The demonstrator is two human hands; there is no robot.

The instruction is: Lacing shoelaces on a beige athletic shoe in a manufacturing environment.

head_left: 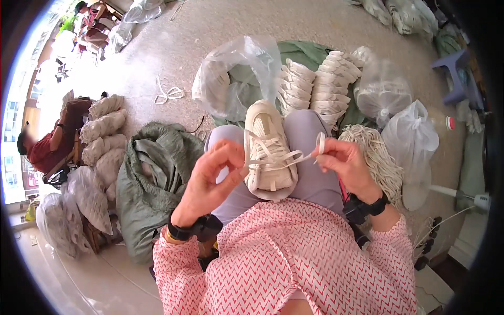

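A cream lace-up sneaker rests on my lap between my thighs. Its flat white shoelace crosses the tongue and runs out to both sides. My right hand pinches one end of the lace, pulled out to the right of the shoe, with a short loop standing above the fingers. At the shoe's left side, my left hand is closed, thumb and forefinger together on the lace; the fingertips partly hide it there.
Stacked cream shoes and an open clear plastic bag lie ahead on green sheeting. A bundle of white laces hangs by my right knee, near tied bags. A green sack sits at left. Another person sits farther left beside shoe stacks.
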